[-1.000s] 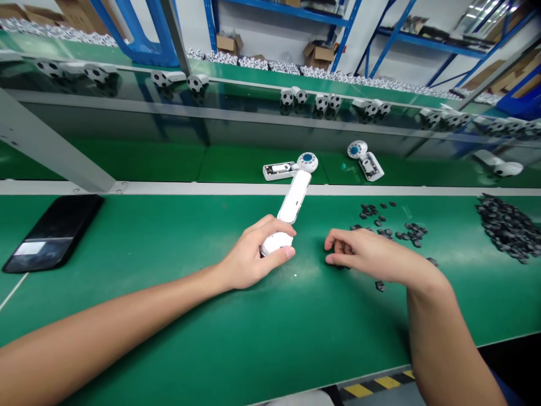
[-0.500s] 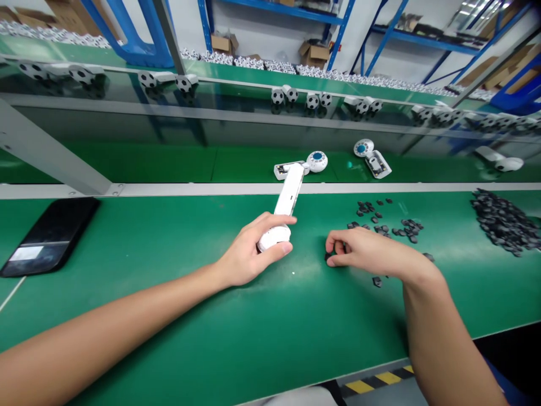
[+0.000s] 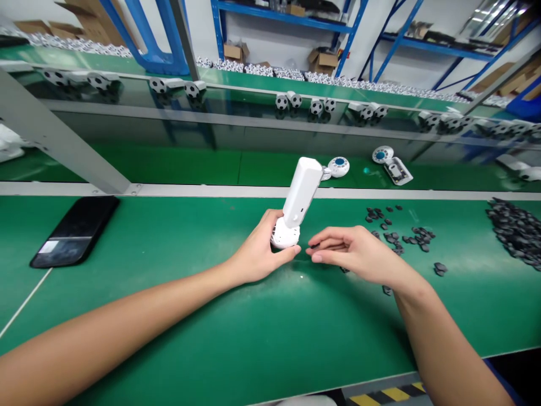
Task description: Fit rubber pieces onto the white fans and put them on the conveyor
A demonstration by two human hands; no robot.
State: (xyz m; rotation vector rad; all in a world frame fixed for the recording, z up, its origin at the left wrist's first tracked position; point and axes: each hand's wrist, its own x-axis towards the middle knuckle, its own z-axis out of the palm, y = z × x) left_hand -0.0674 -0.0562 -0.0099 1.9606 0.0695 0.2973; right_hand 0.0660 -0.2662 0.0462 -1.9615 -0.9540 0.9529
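Observation:
My left hand (image 3: 256,254) is closed around the round end of a white plastic device (image 3: 301,192), whose long rectangular body tilts up and away. Just to the right, my right hand (image 3: 359,251) has its fingers pinched together, with a small black part (image 3: 314,246) showing at the tips, close to the device but apart from it. Loose black pieces (image 3: 422,237) lie scattered on the green table (image 3: 211,332) beyond and beside my right hand. Some of them are partly hidden behind it.
A black phone (image 3: 76,231) lies at the left. To the far right is a heap of black pieces (image 3: 515,231). Behind the metal rail (image 3: 203,190), a white device with its casing open (image 3: 397,170) rests on a lower green surface. Football-patterned units (image 3: 316,106) line a shelf.
My left hand has turned the white device more upright, showing its other face. My right hand has lifted the black part from the table and brought it left, nearer the device. The view has shifted slightly.

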